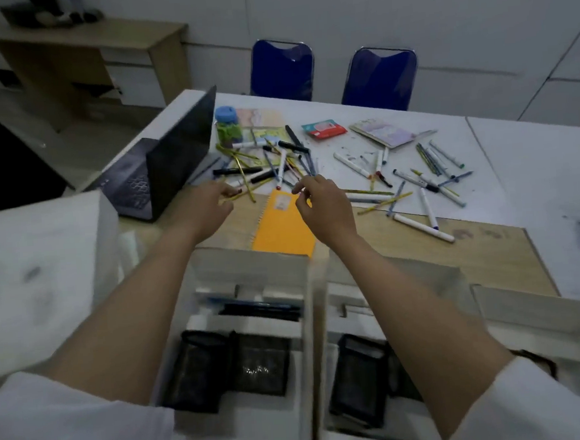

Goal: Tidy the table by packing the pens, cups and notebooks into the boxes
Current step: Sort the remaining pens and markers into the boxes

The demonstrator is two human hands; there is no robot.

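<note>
Many pens and pencils (271, 168) lie in a heap on the white table, and a second scatter of pens (426, 182) lies to the right. An orange spiral notebook (280, 227) lies just beyond two open white boxes, the left box (250, 267) and the right box (423, 274). Each box holds a black mesh cup (196, 370) (357, 373), and the left box also holds dark pens. My left hand (208, 205) reaches to the heap's near edge, fingers apart over a yellow pencil. My right hand (322, 207) hovers over the notebook's top, fingers curled with nothing visibly between them.
An open laptop (161, 170) stands at the left of the heap. A blue-lidded jar (229, 126), a red packet (323, 130) and a patterned notebook (383, 132) lie farther back. Two blue chairs (281, 71) stand behind the table. A box lid (41, 264) sits at left.
</note>
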